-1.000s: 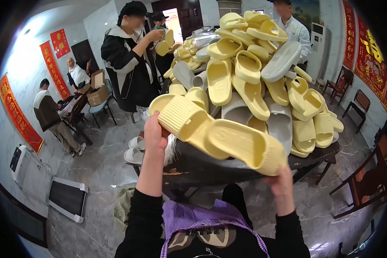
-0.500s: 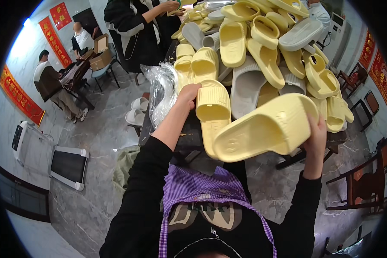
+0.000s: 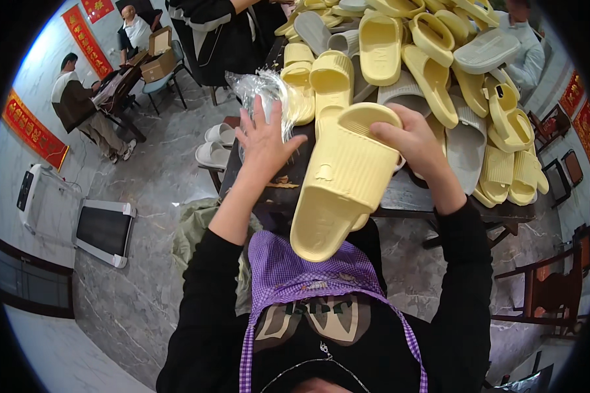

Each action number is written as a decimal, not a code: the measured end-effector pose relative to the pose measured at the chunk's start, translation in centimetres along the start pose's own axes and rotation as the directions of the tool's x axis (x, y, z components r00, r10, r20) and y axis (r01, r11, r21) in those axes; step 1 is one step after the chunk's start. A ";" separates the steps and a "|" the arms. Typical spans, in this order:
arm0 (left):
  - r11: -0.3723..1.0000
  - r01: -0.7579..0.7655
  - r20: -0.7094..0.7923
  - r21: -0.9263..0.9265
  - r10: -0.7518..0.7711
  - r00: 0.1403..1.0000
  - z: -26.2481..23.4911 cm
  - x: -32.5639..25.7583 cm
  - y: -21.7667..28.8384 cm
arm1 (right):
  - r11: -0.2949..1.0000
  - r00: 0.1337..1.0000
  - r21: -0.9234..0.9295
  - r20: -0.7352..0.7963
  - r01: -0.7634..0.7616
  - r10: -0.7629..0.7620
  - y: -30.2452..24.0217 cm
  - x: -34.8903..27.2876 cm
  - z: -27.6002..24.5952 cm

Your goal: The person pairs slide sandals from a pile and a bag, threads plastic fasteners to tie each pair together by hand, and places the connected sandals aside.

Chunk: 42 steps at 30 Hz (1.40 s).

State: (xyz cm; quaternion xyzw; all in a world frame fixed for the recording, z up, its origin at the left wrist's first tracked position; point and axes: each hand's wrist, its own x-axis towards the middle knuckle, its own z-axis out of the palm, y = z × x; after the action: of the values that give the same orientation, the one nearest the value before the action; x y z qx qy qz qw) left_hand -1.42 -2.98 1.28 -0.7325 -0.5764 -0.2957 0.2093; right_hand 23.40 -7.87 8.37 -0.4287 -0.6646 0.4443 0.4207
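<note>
While the left hand hangs spread, back upward and thumb out, in front of crinkled clear plastic at the left edge of the dark worktop, the right hand pinches a yellow slipper by its toe end, thumb on top and the other fingers hidden from view. The slipper tilts out over the near edge of the worktop, its rounded heel pointing toward a purple checked apron. A second slipper appears to lie beneath it, though so little shows that the match cannot be confirmed.

By the look of it, far more is left than done: at most one pair is together in the grip, while a heap of slippers, yellow and grey, lies loose and unwrapped from the middle of the worktop to its near right corner. The footwear looks moulded from matte, foam-like material, with finely ribbed straps, wide openings and thick, rounded soles; a grey slipper rests sole up near the top. Whether the left fingers touch the filmy, glossy plastic cannot be told. Near the left corner, the worktop's dark finish gives way to a ragged tan patch.
</note>
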 end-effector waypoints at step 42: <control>0.961 0.026 -0.092 -0.277 -0.053 0.994 3.9 0.6 -8.0 | -0.045 0.905 -0.962 0.269 0.270 -0.329 9.5 26.9 8.1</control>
State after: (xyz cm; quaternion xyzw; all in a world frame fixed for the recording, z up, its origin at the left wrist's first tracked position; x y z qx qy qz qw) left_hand -8.32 1.95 -1.47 -0.7273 -0.5332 -0.4129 0.1275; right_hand 10.19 17.91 2.14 -0.4516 -0.8494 -0.2517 0.1057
